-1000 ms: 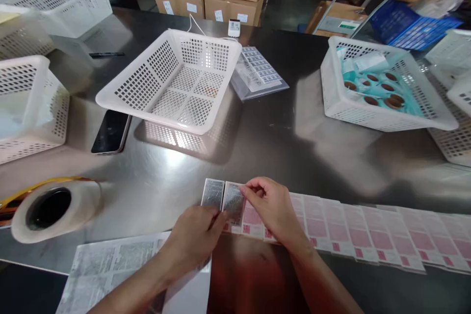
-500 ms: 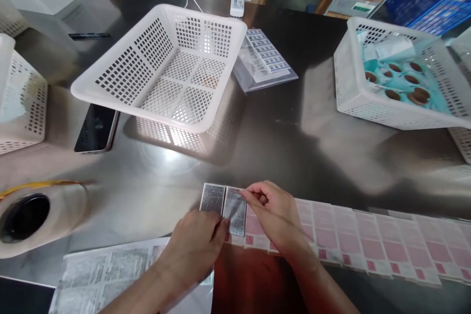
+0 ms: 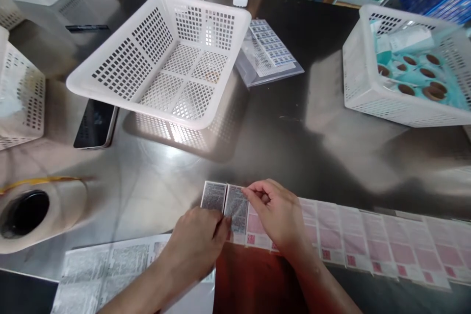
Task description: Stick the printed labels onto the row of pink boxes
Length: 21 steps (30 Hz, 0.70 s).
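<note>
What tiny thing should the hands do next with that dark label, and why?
I'd probably press down the dark label at its upper right corner: the right hand seems to pinch it there, while the left hand is at its lower left edge.

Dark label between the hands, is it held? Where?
Right hand pinches the dark label by its top right corner; left hand touches its lower left edge.

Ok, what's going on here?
A person is working with both hands on a dark-printed label at the left end of a row of pink-printed pieces. The right hand has its fingertips at the label's upper right corner; the left hand is at its lower left edge. A second dark label lies just left, and a printed sheet lies below the left forearm.
</note>
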Each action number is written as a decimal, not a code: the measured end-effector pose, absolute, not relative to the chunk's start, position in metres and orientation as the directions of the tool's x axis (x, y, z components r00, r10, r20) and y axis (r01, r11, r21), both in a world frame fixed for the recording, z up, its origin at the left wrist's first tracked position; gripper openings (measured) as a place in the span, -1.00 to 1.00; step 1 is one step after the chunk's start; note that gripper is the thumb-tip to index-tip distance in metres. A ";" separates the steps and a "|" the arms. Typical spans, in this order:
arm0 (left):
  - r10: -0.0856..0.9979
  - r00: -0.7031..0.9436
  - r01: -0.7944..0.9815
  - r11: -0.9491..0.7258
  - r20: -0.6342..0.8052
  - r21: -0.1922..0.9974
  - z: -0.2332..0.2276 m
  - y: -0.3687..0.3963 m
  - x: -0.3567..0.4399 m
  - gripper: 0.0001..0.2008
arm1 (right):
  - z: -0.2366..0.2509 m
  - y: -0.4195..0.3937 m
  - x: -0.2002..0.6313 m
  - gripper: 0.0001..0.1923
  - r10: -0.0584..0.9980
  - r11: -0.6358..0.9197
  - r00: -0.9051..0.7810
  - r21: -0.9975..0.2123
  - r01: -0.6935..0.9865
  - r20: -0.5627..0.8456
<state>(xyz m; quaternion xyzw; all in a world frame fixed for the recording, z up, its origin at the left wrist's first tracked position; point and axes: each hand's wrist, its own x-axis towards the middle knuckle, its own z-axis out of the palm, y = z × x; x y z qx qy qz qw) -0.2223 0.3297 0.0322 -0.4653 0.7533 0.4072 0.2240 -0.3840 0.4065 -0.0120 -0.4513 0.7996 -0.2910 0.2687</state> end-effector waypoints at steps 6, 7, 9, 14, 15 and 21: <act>-0.508 -0.461 -0.887 0.265 -0.728 0.378 0.035 0.330 -0.224 -0.59 | -0.011 0.407 -0.383 -0.77 -0.875 0.428 -0.452 -0.716 -0.551 -0.176; -0.509 -0.462 -0.887 0.268 -0.726 0.377 0.035 0.330 -0.224 -0.59 | -0.011 0.407 -0.383 -0.77 -0.872 0.434 -0.453 -0.716 -0.547 -0.183; -0.510 -0.467 -0.884 0.275 -0.723 0.377 0.034 0.330 -0.225 -0.59 | -0.010 0.406 -0.383 -0.78 -0.870 0.442 -0.453 -0.717 -0.539 -0.196; -0.517 -0.458 -0.889 0.253 -0.723 0.382 0.032 0.330 -0.224 -0.59 | -0.010 0.405 -0.383 -0.78 -0.863 0.457 -0.461 -0.708 -0.538 -0.207; -0.517 -0.453 -0.891 0.252 -0.726 0.376 0.033 0.330 -0.224 -0.59 | -0.009 0.405 -0.384 -0.78 -0.863 0.458 -0.459 -0.708 -0.537 -0.210; -0.514 -0.446 -0.895 0.261 -0.732 0.362 0.034 0.331 -0.226 -0.59 | -0.010 0.406 -0.383 -0.78 -0.866 0.455 -0.456 -0.705 -0.543 -0.208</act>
